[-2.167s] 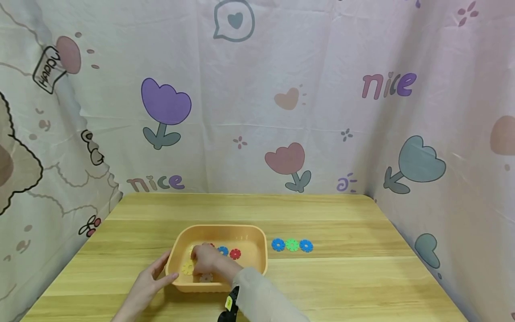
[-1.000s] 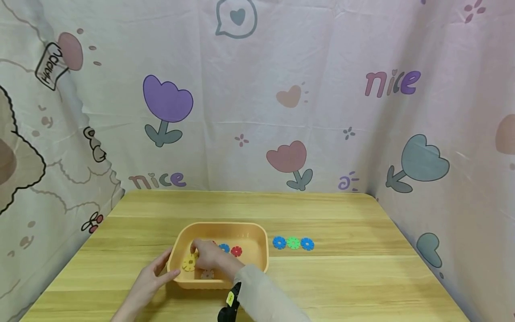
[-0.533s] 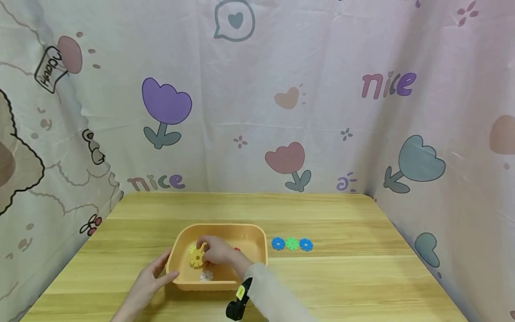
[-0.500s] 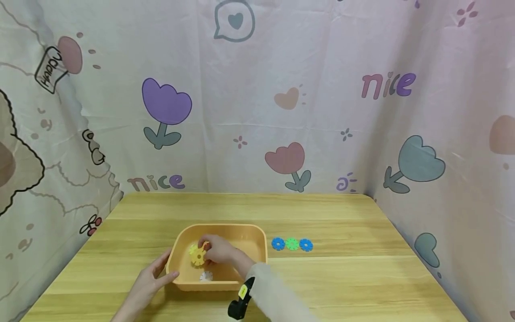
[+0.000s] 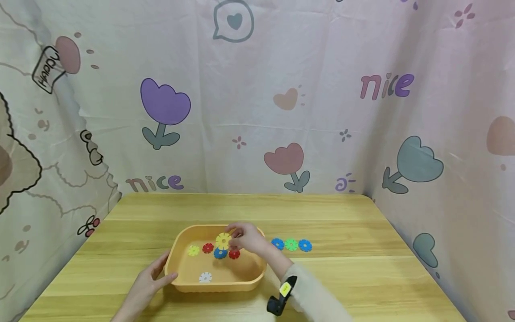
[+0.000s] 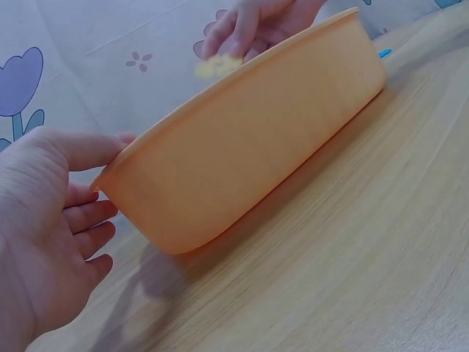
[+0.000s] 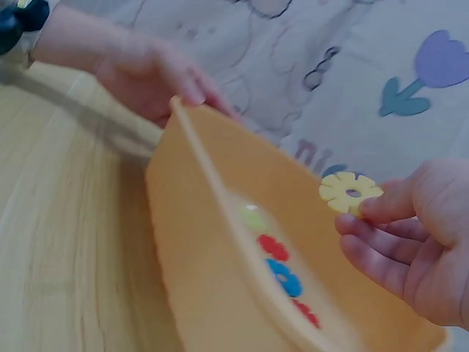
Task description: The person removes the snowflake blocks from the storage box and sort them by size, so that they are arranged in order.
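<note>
My right hand (image 5: 247,238) pinches a yellow snowflake disc (image 7: 337,191) between thumb and fingers, raised over the right half of an orange plastic bin (image 5: 219,287). At the bin's left end my left hand (image 5: 145,285) grips the rim, its thumb over the edge and fingers against the outer wall. On the bin floor lie a pale yellow disc (image 5: 193,251), a red disc (image 5: 208,248), a blue disc (image 5: 220,253), a second red disc (image 5: 234,255) and a white disc (image 5: 205,277). The held disc overlaps the blue one in the head view.
Right of the bin, a blue disc (image 5: 277,243), a green disc (image 5: 291,244) and another blue disc (image 5: 305,245) form a row on the wooden table (image 5: 346,277). A printed curtain (image 5: 241,98) hangs behind. A black camera (image 5: 281,295) is strapped to the right wrist.
My right hand has come up and to the right from the bin's left side with the yellow disc, uncovering the red and blue discs. The left hand stays at the rim.
</note>
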`<state>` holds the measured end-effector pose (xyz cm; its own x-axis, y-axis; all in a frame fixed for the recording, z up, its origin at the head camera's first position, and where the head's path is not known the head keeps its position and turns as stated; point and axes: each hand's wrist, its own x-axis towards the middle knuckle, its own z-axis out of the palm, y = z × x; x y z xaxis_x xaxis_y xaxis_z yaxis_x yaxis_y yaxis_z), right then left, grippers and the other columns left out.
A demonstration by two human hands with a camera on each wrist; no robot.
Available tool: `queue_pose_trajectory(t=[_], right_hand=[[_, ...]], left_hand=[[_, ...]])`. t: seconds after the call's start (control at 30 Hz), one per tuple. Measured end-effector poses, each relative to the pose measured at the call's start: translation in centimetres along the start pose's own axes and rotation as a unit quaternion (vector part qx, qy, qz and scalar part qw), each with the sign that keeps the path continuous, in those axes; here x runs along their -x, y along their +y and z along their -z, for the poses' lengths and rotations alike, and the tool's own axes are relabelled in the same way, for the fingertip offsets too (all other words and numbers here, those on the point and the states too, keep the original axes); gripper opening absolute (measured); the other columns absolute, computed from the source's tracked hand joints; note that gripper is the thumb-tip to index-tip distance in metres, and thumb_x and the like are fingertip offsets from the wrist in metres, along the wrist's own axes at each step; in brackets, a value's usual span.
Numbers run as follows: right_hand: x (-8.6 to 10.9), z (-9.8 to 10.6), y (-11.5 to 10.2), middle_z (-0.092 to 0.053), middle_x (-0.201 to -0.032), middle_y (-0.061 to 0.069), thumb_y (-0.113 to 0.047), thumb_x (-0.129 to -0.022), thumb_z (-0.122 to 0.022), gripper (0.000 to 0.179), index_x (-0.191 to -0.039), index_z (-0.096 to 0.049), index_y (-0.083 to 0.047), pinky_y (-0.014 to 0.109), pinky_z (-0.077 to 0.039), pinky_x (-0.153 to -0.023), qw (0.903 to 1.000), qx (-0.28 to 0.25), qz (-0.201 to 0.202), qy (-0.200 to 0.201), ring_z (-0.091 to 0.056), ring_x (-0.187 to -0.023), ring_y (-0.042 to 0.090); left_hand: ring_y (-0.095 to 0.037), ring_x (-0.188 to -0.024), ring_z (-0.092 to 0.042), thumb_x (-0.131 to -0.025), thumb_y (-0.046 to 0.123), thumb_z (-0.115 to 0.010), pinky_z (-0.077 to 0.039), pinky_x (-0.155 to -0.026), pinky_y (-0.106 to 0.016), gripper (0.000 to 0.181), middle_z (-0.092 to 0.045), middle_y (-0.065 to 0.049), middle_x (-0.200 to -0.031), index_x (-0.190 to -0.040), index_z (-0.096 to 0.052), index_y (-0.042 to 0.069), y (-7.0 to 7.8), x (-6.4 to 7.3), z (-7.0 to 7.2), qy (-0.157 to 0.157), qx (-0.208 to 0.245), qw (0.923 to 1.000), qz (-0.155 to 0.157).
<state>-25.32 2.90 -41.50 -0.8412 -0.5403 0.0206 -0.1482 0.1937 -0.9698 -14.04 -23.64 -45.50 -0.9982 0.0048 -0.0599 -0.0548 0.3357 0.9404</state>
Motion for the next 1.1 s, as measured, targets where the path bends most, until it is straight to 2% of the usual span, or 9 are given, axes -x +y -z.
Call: queue_pose_trajectory(t=[0.1,0.3,0.5,0.7,0.87,0.97,1.1], right_hand=[[0.9,1.5,-0.3,-0.054,-0.084,0.013,0.010,-0.084,-0.058,0.032,-0.116,-0.056,0.006,0.036,-0.057,-0.066,0.9998,-0.013,0.015,0.006,-0.065,-0.071,0.026],[3.1,4.5,-0.1,-0.054,-0.084,0.012,0.009,-0.084,-0.058,0.034,-0.118,-0.053,0.009,0.041,-0.057,-0.068,0.9983,-0.014,0.045,0.034,-0.065,-0.072,0.027],[5.6,7.8,0.8,-0.056,-0.082,0.011,0.008,-0.082,-0.059,0.035,-0.117,-0.052,0.011,0.046,-0.056,-0.070,0.9952,-0.016,0.042,0.087,-0.065,-0.071,0.027],[8.7,11.8,2.9,-0.059,-0.085,0.015,0.008,-0.079,-0.061,0.041,-0.119,-0.050,0.013,0.036,-0.056,-0.070,0.9877,-0.019,0.009,0.155,-0.063,-0.071,0.021],[11.1,15.0,4.7,-0.058,-0.083,0.011,0.009,-0.081,-0.058,0.041,-0.120,-0.047,0.015,0.029,-0.055,-0.066,0.9786,-0.014,-0.028,0.204,-0.062,-0.071,0.020],[11.9,16.3,5.9,-0.057,-0.081,0.010,0.011,-0.082,-0.058,0.042,-0.122,-0.045,0.016,0.026,-0.053,-0.061,0.9703,-0.026,-0.057,0.234,-0.060,-0.069,0.018],[12.2,17.8,7.9,-0.058,-0.080,0.008,0.009,-0.082,-0.060,0.043,-0.123,-0.046,0.015,0.022,-0.050,-0.056,0.9548,-0.044,-0.104,0.275,-0.058,-0.067,0.015]], left_hand=[[-0.045,-0.134,-0.013,-0.090,0.019,-0.061,-0.022,-0.104,-0.057,0.073,-0.016,-0.026,-0.149,-0.145,-0.020,-0.004,0.0,0.0,0.0,-0.001,0.000,1.0000,0.000],[-0.044,-0.134,-0.015,-0.090,0.020,-0.062,-0.023,-0.104,-0.052,0.072,-0.018,-0.025,-0.148,-0.144,-0.022,-0.005,-0.1,-0.1,0.0,0.005,-0.006,0.9999,-0.007],[-0.043,-0.135,-0.015,-0.089,0.023,-0.063,-0.023,-0.104,-0.052,0.074,-0.018,-0.025,-0.148,-0.144,-0.022,-0.005,-0.2,-0.1,0.0,0.006,-0.004,1.0000,-0.002],[-0.043,-0.135,-0.014,-0.089,0.024,-0.062,-0.022,-0.105,-0.051,0.074,-0.017,-0.025,-0.149,-0.144,-0.022,-0.005,-0.1,-0.2,-0.1,0.006,-0.001,1.0000,-0.004],[-0.043,-0.135,-0.015,-0.089,0.024,-0.063,-0.022,-0.105,-0.050,0.074,-0.018,-0.025,-0.149,-0.144,-0.023,-0.005,-0.1,-0.2,-0.1,0.007,-0.003,1.0000,-0.003],[-0.043,-0.135,-0.014,-0.089,0.025,-0.062,-0.022,-0.105,-0.050,0.074,-0.017,-0.026,-0.149,-0.144,-0.022,-0.005,-0.1,-0.3,0.0,0.006,-0.002,1.0000,0.001],[-0.043,-0.135,-0.014,-0.089,0.024,-0.062,-0.022,-0.104,-0.049,0.074,-0.017,-0.026,-0.149,-0.144,-0.022,-0.005,-0.1,-0.3,0.0,0.006,-0.006,1.0000,0.001]])
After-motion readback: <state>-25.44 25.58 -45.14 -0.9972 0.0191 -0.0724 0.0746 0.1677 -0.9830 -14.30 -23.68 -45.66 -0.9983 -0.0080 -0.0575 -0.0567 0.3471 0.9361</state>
